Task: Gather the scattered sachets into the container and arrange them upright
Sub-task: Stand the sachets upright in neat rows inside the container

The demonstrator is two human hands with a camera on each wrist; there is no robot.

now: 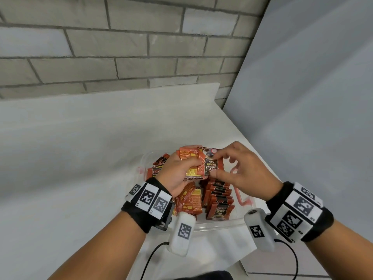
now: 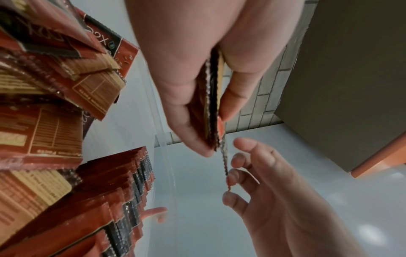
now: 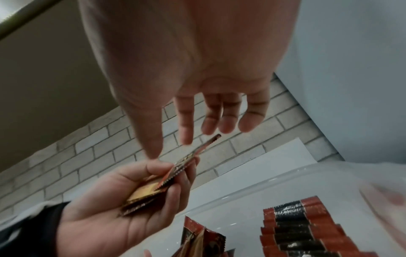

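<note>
A clear plastic container (image 1: 220,223) sits on the white table. Along its right side runs a row of upright red-and-black sachets (image 1: 219,199) (image 2: 131,191) (image 3: 292,226). Loose sachets (image 1: 189,199) lie flat and tilted on its left side. Above the container my left hand (image 1: 181,168) (image 3: 171,175) grips a small bundle of sachets (image 1: 190,156) (image 2: 212,97) (image 3: 149,191). My right hand (image 1: 216,164) (image 2: 228,186) pinches the front sachet (image 1: 210,166) of that bundle between thumb and forefinger; its other fingers are spread.
A red latch (image 1: 242,199) sticks out on the container's right side and another (image 1: 141,170) on its left. A brick wall (image 1: 121,57) stands behind the table, and a grey panel (image 1: 302,98) closes the right side. The table's front edge and cables lie under my forearms.
</note>
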